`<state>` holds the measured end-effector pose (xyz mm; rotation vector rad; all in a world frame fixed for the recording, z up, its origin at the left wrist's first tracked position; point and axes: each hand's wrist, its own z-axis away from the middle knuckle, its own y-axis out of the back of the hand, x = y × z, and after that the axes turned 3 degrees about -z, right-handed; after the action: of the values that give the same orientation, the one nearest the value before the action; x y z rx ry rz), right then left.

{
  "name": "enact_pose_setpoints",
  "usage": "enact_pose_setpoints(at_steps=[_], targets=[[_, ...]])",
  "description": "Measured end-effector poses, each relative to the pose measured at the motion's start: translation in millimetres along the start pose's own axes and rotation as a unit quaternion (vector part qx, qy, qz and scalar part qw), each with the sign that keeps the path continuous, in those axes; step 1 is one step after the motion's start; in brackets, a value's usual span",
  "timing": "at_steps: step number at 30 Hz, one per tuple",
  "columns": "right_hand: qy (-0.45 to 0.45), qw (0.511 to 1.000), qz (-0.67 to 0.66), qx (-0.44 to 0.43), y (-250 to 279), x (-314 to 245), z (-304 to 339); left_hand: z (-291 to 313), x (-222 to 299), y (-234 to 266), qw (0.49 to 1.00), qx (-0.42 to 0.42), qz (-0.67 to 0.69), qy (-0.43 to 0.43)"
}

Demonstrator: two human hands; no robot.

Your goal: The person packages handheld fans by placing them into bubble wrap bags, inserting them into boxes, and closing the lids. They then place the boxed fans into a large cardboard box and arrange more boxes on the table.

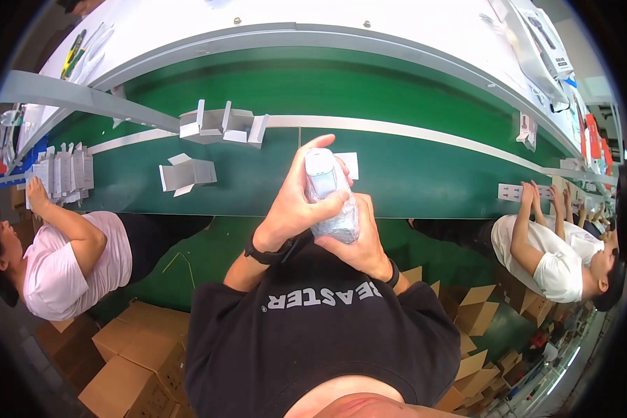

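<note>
Above the near edge of the green bench, both hands hold a white rounded device in a clear plastic bag [333, 221]. My left hand [294, 202] wraps its left side, thumb across the front and fingers behind. Lower down, my right hand [361, 247] closes round its right side, with the thumb near the bottom end. What kind of device it is does not show through the plastic. Just behind it a small white card or box flap [352, 166] lies on the bench, partly hidden by my hand.
Open white cartons [223, 127] stand at the back left, with another open carton [188, 174] nearer. A grey shelf frame [296, 35] spans above the bench. Co-workers sit left [83, 258] and right [547, 251]. Brown cardboard boxes [143, 334] lie on the floor.
</note>
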<state>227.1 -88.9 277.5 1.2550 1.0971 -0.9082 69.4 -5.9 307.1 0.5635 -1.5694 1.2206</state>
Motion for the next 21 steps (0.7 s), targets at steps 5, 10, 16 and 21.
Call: enact_pose_setpoints(at_steps=[5, 10, 16, 21], targets=[[-0.014, 0.983, -0.182, -0.031, -1.9, 36.9, 1.2, 6.7, -14.9, 17.6, 0.996, -0.031, 0.015, -0.085], [-0.027, 0.99, -0.108, -0.088, -5.9, 38.6, -10.6, 29.6, -55.1, 42.7, 0.995, -0.008, -0.097, -0.02], [0.044, 0.974, 0.048, -0.217, -20.1, 39.8, -33.1, 52.0, -64.3, 51.1, 0.995, 0.057, -0.05, -0.071], [-0.073, 0.965, -0.171, -0.185, -50.0, 29.8, -42.1, 57.3, -58.4, 58.4, 0.898, 0.111, -0.397, -0.156]])
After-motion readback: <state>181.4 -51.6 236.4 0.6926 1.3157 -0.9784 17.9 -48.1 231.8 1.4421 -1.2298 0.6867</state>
